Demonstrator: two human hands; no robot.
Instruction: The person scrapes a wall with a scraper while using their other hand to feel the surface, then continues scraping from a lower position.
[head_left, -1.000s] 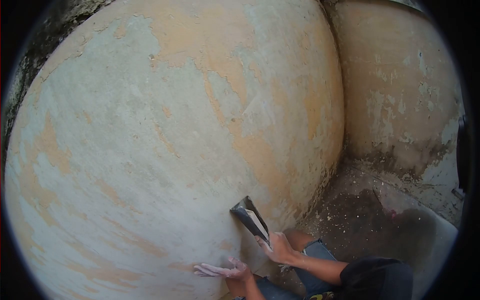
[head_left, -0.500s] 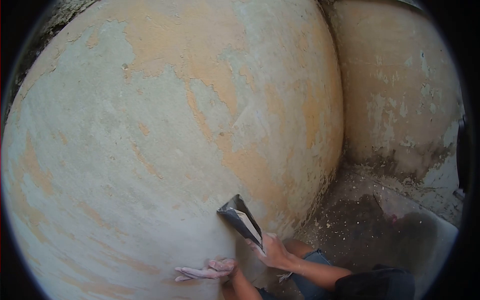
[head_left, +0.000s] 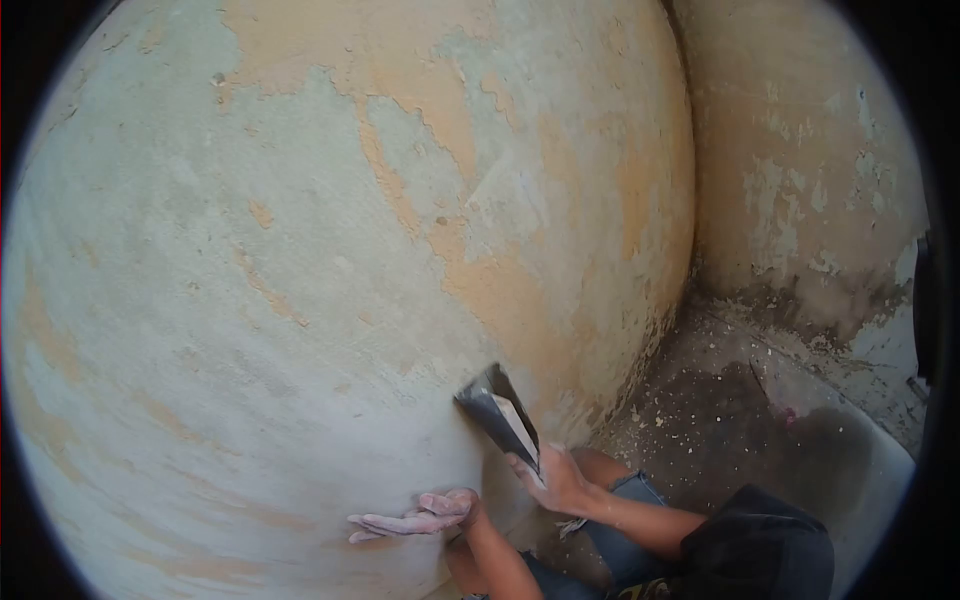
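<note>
A dark grey sheet of sandpaper (head_left: 490, 405), folded with a pale strip along its inner side, is gripped at its lower end by my right hand (head_left: 556, 482). Its wide upper end lies at the surface of the peeling wall (head_left: 340, 220). Lower and to the left, my left hand (head_left: 418, 516) is held out in front of the wall with its fingers stretched and nothing in it. White dust coats the left fingers. Around both hands the wall is smooth and whitish; higher up, orange paint patches show over pale green.
A second wall (head_left: 800, 180) with flaking paint and a stained base meets this one at the right. Below it, the dark floor (head_left: 720, 420) is speckled with pale chips. My knees in denim shorts (head_left: 630, 540) are bent beneath my arms.
The sandpaper and my right hand have shifted slightly up and to the right. My left hand is a little higher in view, still stretched out. The view has tilted down somewhat.
</note>
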